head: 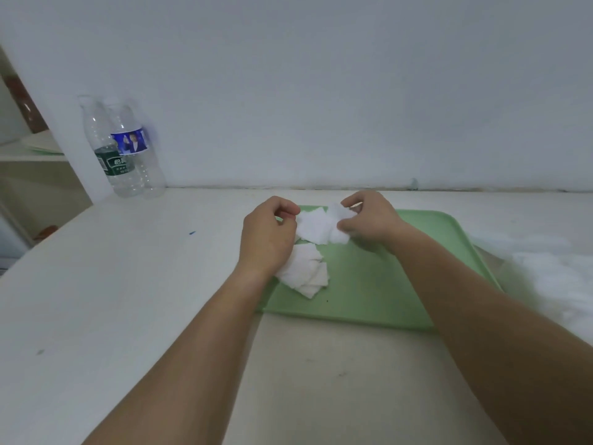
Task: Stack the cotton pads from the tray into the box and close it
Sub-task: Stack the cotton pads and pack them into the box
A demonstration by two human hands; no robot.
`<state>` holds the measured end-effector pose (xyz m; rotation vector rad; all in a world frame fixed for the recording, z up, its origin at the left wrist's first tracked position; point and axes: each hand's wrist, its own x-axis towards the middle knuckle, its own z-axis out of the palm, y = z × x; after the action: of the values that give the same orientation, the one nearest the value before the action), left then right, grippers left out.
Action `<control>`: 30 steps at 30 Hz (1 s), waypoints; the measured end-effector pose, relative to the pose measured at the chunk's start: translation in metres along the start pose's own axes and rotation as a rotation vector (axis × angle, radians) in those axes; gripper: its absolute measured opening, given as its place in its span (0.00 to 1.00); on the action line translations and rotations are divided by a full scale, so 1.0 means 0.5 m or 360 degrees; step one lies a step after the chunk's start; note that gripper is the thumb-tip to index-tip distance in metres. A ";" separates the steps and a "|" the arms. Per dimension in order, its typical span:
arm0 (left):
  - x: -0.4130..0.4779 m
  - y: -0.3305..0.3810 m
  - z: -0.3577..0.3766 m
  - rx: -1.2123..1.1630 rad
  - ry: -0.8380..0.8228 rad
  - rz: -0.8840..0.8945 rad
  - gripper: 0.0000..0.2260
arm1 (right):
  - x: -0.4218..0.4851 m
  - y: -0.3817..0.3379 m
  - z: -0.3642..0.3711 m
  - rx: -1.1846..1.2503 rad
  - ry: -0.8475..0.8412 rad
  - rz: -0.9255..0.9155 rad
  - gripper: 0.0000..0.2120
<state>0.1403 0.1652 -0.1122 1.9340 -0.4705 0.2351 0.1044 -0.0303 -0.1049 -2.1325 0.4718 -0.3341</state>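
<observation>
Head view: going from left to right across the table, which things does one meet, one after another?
green-label bottle → blue-label bottle → left hand → held cotton pads → right hand → white fluffy mass

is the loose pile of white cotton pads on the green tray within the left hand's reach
Probably yes: the pile of white cotton pads lies beside the left hand, nothing between, though it is pinching another pad.
</observation>
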 end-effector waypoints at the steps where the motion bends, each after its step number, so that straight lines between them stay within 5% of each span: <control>1: -0.003 0.002 0.001 -0.0005 0.0004 0.0008 0.10 | -0.007 0.000 -0.007 0.0065 0.0036 -0.0026 0.17; 12: -0.038 0.050 0.012 -0.0537 -0.0341 -0.0088 0.14 | -0.102 -0.009 -0.080 0.1199 -0.0197 -0.0159 0.12; 16: -0.053 0.063 0.014 -0.0842 -0.0516 -0.0217 0.13 | -0.109 -0.015 -0.062 0.1226 -0.0319 -0.0211 0.11; 22: -0.046 0.059 0.015 -0.0926 -0.0369 -0.0355 0.09 | -0.098 -0.017 -0.052 0.1132 -0.0266 -0.0259 0.05; 30: -0.040 0.050 0.020 -0.0875 -0.0259 -0.0368 0.05 | -0.094 -0.006 -0.046 0.1207 -0.0469 -0.0236 0.10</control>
<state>0.1109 0.1521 -0.1028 1.4528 -0.3654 -0.1891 0.0537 -0.0241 -0.0925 -1.4377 -0.0034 -0.2252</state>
